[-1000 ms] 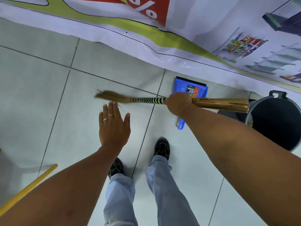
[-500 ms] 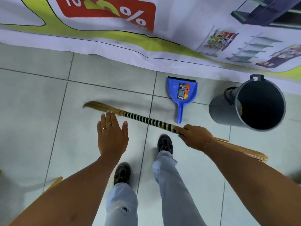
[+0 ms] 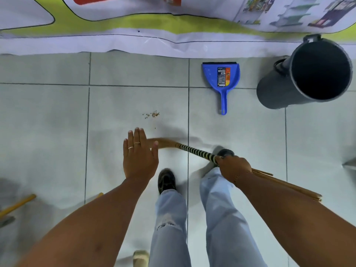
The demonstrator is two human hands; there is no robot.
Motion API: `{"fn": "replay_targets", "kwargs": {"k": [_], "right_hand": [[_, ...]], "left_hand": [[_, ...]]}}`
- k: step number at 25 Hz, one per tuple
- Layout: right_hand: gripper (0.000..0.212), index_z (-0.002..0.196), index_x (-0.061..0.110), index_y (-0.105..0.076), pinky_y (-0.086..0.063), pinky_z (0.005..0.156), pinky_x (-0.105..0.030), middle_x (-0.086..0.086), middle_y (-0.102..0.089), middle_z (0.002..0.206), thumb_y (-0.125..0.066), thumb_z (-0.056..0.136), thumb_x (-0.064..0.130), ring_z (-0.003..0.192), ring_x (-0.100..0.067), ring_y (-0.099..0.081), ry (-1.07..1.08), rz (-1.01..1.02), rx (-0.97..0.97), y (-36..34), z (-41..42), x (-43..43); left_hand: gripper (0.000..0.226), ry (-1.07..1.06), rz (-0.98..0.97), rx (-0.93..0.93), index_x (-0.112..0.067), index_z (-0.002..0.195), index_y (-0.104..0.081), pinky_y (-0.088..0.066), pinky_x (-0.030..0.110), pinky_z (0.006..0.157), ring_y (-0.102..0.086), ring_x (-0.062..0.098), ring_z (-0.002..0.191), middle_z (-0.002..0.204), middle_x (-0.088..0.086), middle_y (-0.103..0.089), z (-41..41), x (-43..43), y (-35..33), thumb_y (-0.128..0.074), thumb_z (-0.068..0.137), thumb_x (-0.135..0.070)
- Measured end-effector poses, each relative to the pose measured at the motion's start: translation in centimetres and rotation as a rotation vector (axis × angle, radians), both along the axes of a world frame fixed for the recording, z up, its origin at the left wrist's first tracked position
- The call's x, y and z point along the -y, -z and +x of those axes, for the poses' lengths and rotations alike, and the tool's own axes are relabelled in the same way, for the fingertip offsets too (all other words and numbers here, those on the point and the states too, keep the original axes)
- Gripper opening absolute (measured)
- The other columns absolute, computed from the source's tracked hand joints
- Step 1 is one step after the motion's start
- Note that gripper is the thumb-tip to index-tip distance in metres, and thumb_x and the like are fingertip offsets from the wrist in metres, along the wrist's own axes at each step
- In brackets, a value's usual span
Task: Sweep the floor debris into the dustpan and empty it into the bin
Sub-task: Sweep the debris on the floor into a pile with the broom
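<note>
A small heap of brown debris (image 3: 153, 114) lies on the grey floor tiles ahead of me. My right hand (image 3: 232, 166) grips a stick broom (image 3: 194, 151) at its black-and-yellow striped binding; the blurred brush end points left, partly behind my left hand (image 3: 139, 156). That hand is flat, fingers spread, holding nothing, hovering over the floor. A blue dustpan (image 3: 221, 78) lies flat, handle toward me, right of the debris. The dark grey bin (image 3: 306, 74) stands at the right, its mouth facing me.
A printed banner (image 3: 134, 39) covers the floor along the far side. My two feet (image 3: 166, 180) stand below the broom. A yellow stick (image 3: 17, 205) lies at the lower left. A pale object (image 3: 141, 257) sits near the bottom edge.
The broom has swung back toward my feet, uncovering the debris heap. My right hand pulled in closer to me. The view has tilted so dustpan and bin sit farther away.
</note>
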State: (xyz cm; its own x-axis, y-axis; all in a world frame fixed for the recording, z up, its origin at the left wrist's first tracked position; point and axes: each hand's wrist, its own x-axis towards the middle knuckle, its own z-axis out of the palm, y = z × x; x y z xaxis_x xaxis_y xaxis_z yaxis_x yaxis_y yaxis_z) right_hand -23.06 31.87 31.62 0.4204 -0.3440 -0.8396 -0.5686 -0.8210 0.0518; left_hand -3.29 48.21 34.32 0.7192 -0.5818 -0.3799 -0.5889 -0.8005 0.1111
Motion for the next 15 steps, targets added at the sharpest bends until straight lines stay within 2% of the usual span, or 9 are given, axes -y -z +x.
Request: {"fn": "replay_targets", "kwargs": {"k": [2, 8, 13, 15], "right_hand": [[0.038, 0.136, 0.021, -0.043, -0.049, 0.091, -0.041, -0.012, -0.056, 0.126, -0.034, 0.099, 0.017, 0.113, -0.033, -0.058, 0.019, -0.050, 0.049, 0.2, 0.6, 0.3], [0.041, 0.138, 0.021, -0.040, -0.048, 0.086, -0.038, -0.012, -0.058, 0.122, -0.040, 0.097, 0.018, 0.110, -0.033, -0.059, 0.027, -0.066, 0.093, 0.3, 2.9, 1.9], [0.042, 0.137, 0.028, -0.036, -0.050, 0.077, -0.040, -0.010, -0.061, 0.111, -0.038, 0.096, 0.023, 0.095, -0.034, -0.064, -0.021, -0.060, 0.235, -3.6, 0.6, 2.1], [0.045, 0.141, 0.030, -0.032, -0.051, 0.076, -0.040, -0.010, -0.061, 0.110, -0.037, 0.096, 0.026, 0.092, -0.034, -0.065, 0.005, -0.078, 0.275, -5.5, 0.0, 1.9]], "left_hand": [[0.065, -0.010, 0.012, 0.005, 0.007, 0.137, -0.039, -0.031, 0.050, 0.111, -0.038, 0.040, 0.135, 0.142, 0.025, -0.046, -0.2, -0.9, 0.4, -0.028, 0.094, -0.041], [0.060, -0.064, 0.023, 0.009, 0.006, 0.142, -0.031, -0.021, 0.047, 0.116, -0.027, 0.037, 0.142, 0.149, 0.024, -0.036, -0.6, -2.1, 0.4, -0.041, 0.098, -0.033], [0.058, -0.107, -0.038, 0.046, 0.010, 0.137, -0.037, -0.029, 0.052, 0.112, -0.035, 0.043, 0.136, 0.142, 0.029, -0.043, 0.0, -1.2, -1.3, -0.042, 0.097, -0.032], [0.058, -0.104, -0.081, 0.045, 0.010, 0.138, -0.036, -0.027, 0.052, 0.113, -0.033, 0.043, 0.137, 0.143, 0.029, -0.042, 0.5, -0.4, -2.5, -0.042, 0.097, -0.031]]}}
